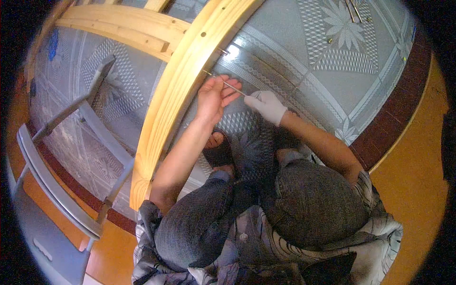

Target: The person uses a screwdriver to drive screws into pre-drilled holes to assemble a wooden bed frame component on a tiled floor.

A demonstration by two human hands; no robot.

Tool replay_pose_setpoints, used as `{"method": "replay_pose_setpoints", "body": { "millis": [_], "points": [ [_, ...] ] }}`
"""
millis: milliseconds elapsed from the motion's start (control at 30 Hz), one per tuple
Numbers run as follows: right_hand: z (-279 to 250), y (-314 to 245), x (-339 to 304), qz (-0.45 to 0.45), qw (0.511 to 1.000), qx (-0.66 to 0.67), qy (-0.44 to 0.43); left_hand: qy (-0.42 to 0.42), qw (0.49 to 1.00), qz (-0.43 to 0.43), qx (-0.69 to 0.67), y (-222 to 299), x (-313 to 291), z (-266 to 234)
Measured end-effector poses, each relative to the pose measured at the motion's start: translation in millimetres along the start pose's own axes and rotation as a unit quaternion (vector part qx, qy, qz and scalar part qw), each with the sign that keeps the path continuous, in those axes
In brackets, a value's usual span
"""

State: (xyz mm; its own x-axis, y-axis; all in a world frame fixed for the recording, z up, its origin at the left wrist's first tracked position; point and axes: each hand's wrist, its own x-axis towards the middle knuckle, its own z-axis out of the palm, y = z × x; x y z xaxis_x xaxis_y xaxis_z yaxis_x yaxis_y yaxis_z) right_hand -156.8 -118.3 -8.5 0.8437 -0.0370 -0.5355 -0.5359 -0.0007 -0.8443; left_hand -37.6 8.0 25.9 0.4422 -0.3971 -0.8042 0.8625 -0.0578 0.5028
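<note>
My right hand [267,105], in a white glove, is closed around one end of a thin metal rod [234,88]; its kind is hard to make out. The rod's other end reaches my bare left hand [216,97], palm up with fingers stretched out and apart, beside the wooden beam [178,90]. Just beyond my left fingertips a small screw [207,73] sticks out of the beam's side. Farther along, a second metal fastener [222,51] juts from the same face. Whether the rod touches the screw is hidden by my left hand.
More pale wooden rails [118,29] join the beam at the far left. A grey folding chair [61,190] stands at the left. Thin metal rods [354,11] and a small brass-coloured piece [330,41] lie on the patterned grey floor [285,33] at the far right.
</note>
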Motion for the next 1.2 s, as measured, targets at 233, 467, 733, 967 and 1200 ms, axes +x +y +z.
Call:
{"method": "replay_pose_setpoints", "body": {
  "millis": [233,467,733,967,1200],
  "points": [
    [-5,-39,-10,-0.142,0.897,-0.410,0.083,-0.007,1.000,-0.005,0.007,0,-3,2],
    [-15,-16,-9,-0.090,0.971,-0.222,0.016,-0.013,1.000,0.016,-0.023,-2,1,3],
    [-5,1,-7,0.151,0.690,0.643,-0.296,-0.008,0.999,0.001,-0.037,2,0,3],
    [10,-29,-20,-0.125,0.949,-0.249,0.147,-0.016,1.000,-0.012,0.004,4,-2,-1],
    [4,-11,-17,0.177,0.965,0.192,-0.008,-0.038,0.998,-0.018,-0.047,3,1,-5]
  ]
}}
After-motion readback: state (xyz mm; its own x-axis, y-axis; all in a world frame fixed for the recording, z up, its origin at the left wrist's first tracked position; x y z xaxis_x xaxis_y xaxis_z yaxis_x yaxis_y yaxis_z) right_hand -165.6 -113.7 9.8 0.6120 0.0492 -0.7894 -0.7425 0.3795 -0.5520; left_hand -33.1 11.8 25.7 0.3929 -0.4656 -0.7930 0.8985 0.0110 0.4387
